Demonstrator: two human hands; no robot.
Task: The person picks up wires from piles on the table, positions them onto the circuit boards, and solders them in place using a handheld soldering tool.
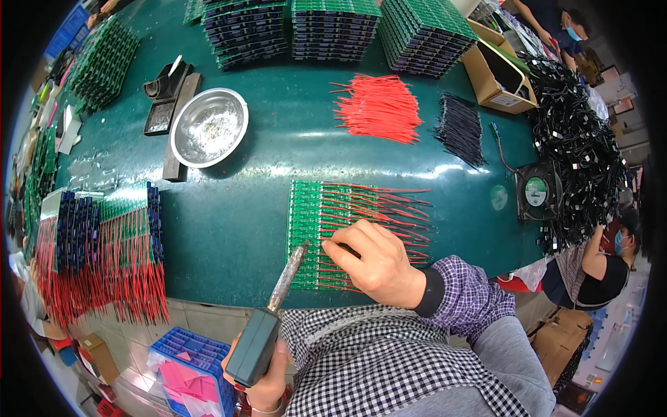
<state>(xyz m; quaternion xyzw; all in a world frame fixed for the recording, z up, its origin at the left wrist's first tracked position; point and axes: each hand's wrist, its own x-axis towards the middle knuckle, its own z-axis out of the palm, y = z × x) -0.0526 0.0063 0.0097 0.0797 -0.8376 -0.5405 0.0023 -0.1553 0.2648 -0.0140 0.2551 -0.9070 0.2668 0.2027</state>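
Note:
A soldering iron [256,345] with a boxy dark green handle is gripped in my left hand [272,381]. Its metal tip points up and right, at the solder pads of a green circuit board panel [303,208] lying on the table. Over the panel's middle, my right hand [379,264] is closed in a pinch at the pads, close to the iron's tip. A thin wire seems to be held in its fingertips; the hand hides most of it. Rows of red wires [375,199], with darker ones among them, run rightward from the panel.
Beyond the panel lie loose red wires [379,108] and black wires [460,128]. A metal bowl [233,142] stands at left; wired panels [128,229] overhang the near left edge. Board stacks [333,31] line the back. A fan [536,193] and black cables [580,149] are at right.

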